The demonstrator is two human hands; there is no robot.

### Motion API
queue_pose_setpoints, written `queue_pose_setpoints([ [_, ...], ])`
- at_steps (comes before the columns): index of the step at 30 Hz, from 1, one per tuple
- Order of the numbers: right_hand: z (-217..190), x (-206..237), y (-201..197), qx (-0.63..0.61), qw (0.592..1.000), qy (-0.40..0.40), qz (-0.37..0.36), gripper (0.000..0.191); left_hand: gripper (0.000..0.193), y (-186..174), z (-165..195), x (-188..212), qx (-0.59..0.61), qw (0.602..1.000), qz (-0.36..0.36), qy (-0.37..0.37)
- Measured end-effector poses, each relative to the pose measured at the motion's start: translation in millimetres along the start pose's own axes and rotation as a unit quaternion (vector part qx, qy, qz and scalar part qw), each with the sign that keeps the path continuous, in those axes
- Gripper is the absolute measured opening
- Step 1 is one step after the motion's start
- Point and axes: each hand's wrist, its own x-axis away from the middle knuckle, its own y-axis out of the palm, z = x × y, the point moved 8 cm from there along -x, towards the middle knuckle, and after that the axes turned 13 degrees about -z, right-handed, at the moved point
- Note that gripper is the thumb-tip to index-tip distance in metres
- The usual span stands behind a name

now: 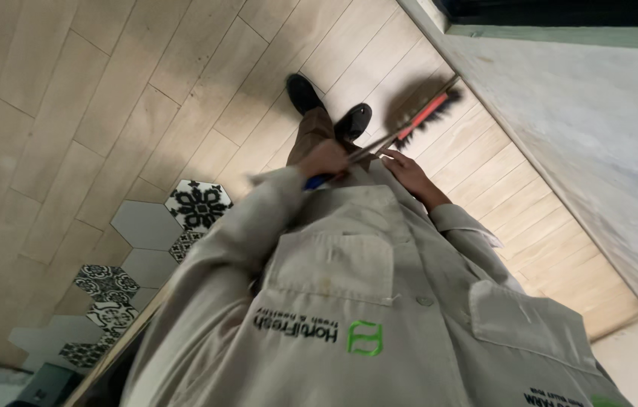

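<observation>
Nearest the camera is the person's beige work shirt [364, 301], with two chest pockets, a button and a green mark on the chest. From it both sleeves run forward and down toward the floor.

The arm on the left of the view bends at the elbow and reaches across the body. Its hand, the left hand [324, 158], is curled shut around the broom handle [368, 149] near its upper end, where a bit of blue grip shows just below the fist. The right hand [407, 172] sits just beside it, a little lower in the view, with its fingers laid against the handle; it looks loosely closed on it, though the blur makes the grip hard to read for certain (the wrist is bent slightly inward).

The handle slants up and to the right from the hands to the broom head [428, 113], which has a red block and dark bristles, smeared by motion, low over the floor beside the wall.

Beyond the hands are two black shoes [353, 120] at the end of tan trouser legs, standing on pale wooden floor planks [145, 90]. To the left lies a patch of hexagon tiles [198, 203], some plain grey, some patterned black and white. On the right a pale grey wall [590, 113] rises from the floor edge.
</observation>
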Motion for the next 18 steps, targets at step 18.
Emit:
queue_pose_setpoints([
  [18, 81.1, 36.1, -51.0, 0.037, 0.986, 0.145, 0.071, 0.044, 0.014, 92.2, -135.8, 313.3, 0.627, 0.420, 0.200, -0.625],
])
